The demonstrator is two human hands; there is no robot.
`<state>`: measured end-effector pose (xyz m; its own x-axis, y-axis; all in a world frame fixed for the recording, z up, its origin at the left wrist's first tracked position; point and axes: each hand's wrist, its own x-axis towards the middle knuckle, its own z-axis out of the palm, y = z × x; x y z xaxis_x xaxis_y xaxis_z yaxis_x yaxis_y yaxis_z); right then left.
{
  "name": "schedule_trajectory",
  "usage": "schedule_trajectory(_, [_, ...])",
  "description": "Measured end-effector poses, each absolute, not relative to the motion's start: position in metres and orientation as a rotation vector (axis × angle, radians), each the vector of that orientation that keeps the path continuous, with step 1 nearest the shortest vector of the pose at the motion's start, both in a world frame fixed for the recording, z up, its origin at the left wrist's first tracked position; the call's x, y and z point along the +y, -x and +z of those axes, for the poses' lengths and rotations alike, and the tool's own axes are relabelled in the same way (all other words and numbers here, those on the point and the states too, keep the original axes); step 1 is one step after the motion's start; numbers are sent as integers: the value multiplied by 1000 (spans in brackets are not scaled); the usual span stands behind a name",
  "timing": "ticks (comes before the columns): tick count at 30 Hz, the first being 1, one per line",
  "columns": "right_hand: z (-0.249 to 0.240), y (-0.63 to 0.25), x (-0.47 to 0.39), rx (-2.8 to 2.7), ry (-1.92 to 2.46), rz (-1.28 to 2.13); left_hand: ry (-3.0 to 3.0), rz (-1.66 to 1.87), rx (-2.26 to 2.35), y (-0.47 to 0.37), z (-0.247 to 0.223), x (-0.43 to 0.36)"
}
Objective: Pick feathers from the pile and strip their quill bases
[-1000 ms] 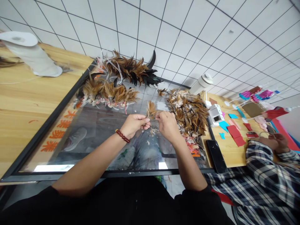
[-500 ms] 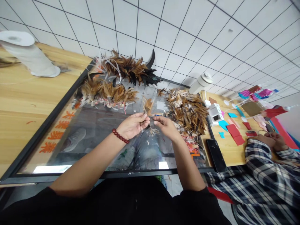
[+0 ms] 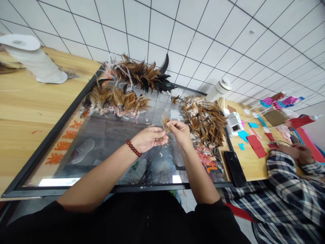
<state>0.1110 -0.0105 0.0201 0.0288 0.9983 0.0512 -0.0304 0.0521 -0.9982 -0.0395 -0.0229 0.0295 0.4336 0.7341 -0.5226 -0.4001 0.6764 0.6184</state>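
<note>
Between my two hands, over the dark glass-topped surface (image 3: pixel 106 145), is a small brown feather tuft (image 3: pixel 165 122). My left hand (image 3: pixel 151 138), with a red bead bracelet (image 3: pixel 133 148) at the wrist, pinches the tuft's lower end. At its right side my right hand (image 3: pixel 180 133) has thumb and forefinger closed on the tuft. To the right lies a big heap of brown feathers (image 3: pixel 204 120). A row of feather bunches (image 3: pixel 118 100) with pink and white ends lies to the left. Behind it is a darker feather bundle (image 3: pixel 144 74) with white strings.
A white spool (image 3: pixel 47 66) stands on the wood at left. At right are a phone (image 3: pixel 235 169), a white bottle (image 3: pixel 218 89), a white charger block (image 3: pixel 234 123) and red paper pieces (image 3: pixel 256 145). A person in a plaid shirt (image 3: pixel 291 189) sits at far right.
My right hand has moved up and left onto the feather tuft. The blue-tipped tool seen near it before no longer shows. My left hand has shifted slightly right.
</note>
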Motion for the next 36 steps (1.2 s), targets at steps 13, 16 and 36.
schedule_trajectory(13, [8, -138, -21, -1133, 918, 1893, -432, 680, 812, 33, 27, -31])
schedule_trajectory(16, [6, -134, -18, -1113, 969, 1716, -435, 658, 832, 31, 25, -33])
schedule_trajectory(36, [-1, -131, -13, -1224, 1236, 1221, -635, 1089, 1027, 40, 25, -21])
